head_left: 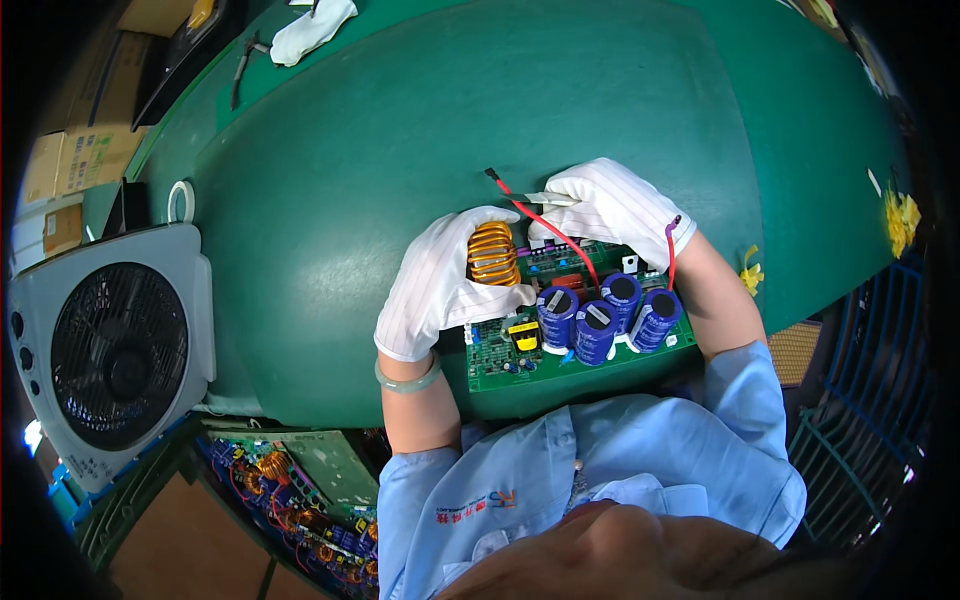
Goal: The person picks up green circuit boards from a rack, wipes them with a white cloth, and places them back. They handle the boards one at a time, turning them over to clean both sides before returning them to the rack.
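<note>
Shows white with faint thin stripes on the gloved left hand (425,283) and right hand (603,205). Shows green on the circuit board (540,373), coppery gold on the wire coil (493,255), dark blue with black tops on the capacitors (595,338), yellow and black on the transformer (523,336). Runs bright red to a black tip on the cable (553,227). Spreads deep green over the tabletop (400,130). Shows pale grey around black on the fan (125,350), light blue on the shirt (640,430).
</note>
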`<state>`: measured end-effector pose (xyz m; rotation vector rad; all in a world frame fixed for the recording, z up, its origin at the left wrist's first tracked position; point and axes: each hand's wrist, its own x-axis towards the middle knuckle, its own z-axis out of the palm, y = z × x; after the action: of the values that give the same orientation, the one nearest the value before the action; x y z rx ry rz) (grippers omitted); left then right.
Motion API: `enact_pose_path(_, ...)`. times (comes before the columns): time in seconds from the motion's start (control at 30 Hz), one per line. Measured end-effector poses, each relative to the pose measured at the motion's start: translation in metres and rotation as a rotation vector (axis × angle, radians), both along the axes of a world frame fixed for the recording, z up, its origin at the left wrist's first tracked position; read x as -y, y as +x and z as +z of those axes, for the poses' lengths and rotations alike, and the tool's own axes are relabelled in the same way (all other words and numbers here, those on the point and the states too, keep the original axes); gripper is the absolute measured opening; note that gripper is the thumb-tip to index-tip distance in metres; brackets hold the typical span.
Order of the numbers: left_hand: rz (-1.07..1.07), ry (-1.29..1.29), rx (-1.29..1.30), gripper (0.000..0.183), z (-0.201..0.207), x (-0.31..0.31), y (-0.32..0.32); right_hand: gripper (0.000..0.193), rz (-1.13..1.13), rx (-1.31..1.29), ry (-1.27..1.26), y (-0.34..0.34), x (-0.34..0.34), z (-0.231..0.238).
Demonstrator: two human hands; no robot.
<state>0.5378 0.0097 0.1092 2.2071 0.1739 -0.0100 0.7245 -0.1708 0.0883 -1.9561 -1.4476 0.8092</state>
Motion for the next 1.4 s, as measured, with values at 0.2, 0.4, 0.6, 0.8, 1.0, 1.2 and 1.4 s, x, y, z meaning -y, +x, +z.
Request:
enact_pose_path(0.2,0.009,0.025,-0.019,0.070,-0.001,0.001,0.000,0.032,0.005,0.073,0.112,0.008,0.009,0.029)
enact_pose_path(0.4,-0.003,0.014,-0.054,0.071,-0.001,-0.002,0.000,0.035,0.111,0.023,-0.069,0.019,0.019,0.036)
enact_pose_path(0.6,-0.012,-0.007,-0.011,0.072,-0.002,-0.003,0.001,0.033,0.117,-0.003,-0.075,0.020,0.018,0.034)
enact_pose_path(0.8,0.006,-0.001,-0.006,0.070,0.002,0.000,0.002,0.032,0.042,0.046,-0.167,0.020,0.013,0.031)
enact_pose_path(1.0,0.006,-0.055,-0.018,0.069,0.001,0.000,0.002,0.045,-0.047,-0.058,-0.270,0.019,0.010,0.024)
enact_pose_path(1.2,-0.009,-0.023,0.001,0.069,0.001,0.000,0.005,0.043,-0.056,-0.098,-0.285,0.023,0.012,0.027)
enact_pose_path(1.4,0.015,-0.081,-0.048,0.069,0.002,-0.001,0.003,0.029,-0.285,-0.129,-0.052,0.034,0.043,0.014)
